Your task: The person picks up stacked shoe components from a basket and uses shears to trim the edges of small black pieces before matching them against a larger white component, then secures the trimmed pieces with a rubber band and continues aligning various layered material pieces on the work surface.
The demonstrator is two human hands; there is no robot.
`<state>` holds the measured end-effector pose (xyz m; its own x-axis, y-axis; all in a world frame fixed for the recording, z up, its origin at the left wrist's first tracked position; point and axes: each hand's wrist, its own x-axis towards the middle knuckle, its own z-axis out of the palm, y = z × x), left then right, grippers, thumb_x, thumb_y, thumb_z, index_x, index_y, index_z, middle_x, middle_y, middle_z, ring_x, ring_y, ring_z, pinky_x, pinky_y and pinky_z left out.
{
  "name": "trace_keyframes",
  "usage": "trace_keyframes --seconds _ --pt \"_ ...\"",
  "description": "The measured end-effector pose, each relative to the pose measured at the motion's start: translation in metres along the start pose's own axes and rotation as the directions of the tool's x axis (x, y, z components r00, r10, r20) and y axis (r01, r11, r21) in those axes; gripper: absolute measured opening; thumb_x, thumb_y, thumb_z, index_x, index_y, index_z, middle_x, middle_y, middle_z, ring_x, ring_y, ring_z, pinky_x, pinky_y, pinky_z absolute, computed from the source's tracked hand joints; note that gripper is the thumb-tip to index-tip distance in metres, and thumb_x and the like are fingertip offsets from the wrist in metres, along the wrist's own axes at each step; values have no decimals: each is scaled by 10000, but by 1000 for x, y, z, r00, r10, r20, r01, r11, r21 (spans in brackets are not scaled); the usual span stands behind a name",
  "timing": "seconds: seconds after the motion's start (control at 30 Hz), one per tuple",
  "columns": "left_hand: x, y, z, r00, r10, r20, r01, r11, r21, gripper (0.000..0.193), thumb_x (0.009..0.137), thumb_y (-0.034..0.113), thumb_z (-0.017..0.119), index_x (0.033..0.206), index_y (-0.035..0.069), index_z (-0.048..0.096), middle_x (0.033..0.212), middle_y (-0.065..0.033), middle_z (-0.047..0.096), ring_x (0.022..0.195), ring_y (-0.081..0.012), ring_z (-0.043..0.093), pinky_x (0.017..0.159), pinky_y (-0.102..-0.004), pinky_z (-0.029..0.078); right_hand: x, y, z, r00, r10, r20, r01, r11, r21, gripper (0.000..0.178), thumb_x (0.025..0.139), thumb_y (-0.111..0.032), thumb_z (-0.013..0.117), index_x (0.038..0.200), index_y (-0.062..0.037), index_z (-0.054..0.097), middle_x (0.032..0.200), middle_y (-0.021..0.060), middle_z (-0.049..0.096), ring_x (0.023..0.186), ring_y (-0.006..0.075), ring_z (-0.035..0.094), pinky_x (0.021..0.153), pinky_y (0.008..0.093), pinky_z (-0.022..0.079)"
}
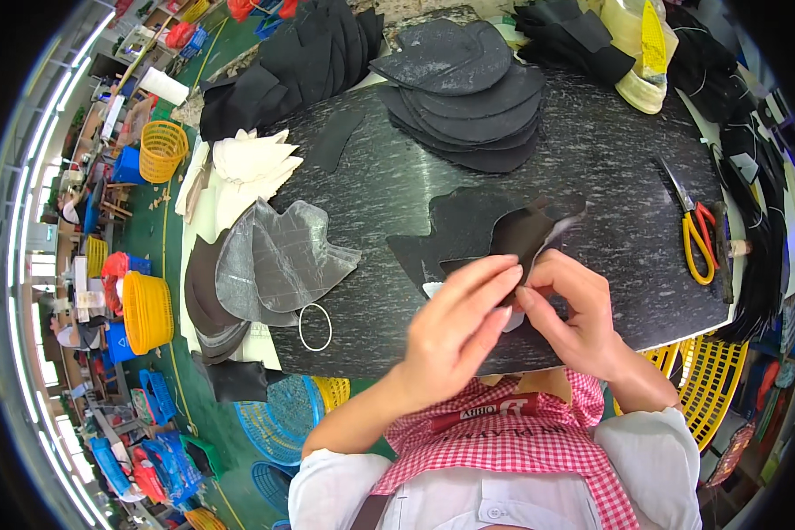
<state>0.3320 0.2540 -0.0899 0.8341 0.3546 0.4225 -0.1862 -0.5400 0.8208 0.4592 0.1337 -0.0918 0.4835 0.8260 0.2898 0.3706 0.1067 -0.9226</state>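
Note:
Near the front of the table, a dark brown leather piece [523,231] is raised and bent between my hands. My left hand [457,322] has its fingers pressed together on the piece's near edge. My right hand [576,309] pinches the same edge between thumb and curled fingers. Part of the edge is covered by the fingertips. Beneath and behind it, a flat black cut piece [446,225] lies on the dark speckled tabletop [380,190]. Left of my hands are grey-brown cut pieces with a shiny face [291,256] and a thin white ring [315,327].
A stack of rounded black pieces [468,106] sits at the back middle. More black pieces [305,57] overlap at the far left, near white pieces [243,172]. To the right lie scissors [696,234] with yellow and red handles. A pale yellow container [642,84] stands back right.

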Motion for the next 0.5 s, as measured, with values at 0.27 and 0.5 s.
trace_keyframes --seconds 0.27,0.5 --pt "20 0 -2 995 104 7 -104 987 120 207 730 -68 658 929 -9 649 901 -139 661 784 -223 662 650 -276 531 -1 -3 -3 997 -76 25 77 996 -49 60 753 31 606 812 34 594 730 105 580 630 184 611 558 275 486" --pt "11 -4 4 868 -497 -1 419 732 -537 97 893 25 533 958 -7 597 1027 -127 624 904 -155 609 792 -282 489 -6 -1 -9 979 202 8 -179 850 496 64 755 3 555 751 9 619 738 80 632 698 136 618 649 264 488"
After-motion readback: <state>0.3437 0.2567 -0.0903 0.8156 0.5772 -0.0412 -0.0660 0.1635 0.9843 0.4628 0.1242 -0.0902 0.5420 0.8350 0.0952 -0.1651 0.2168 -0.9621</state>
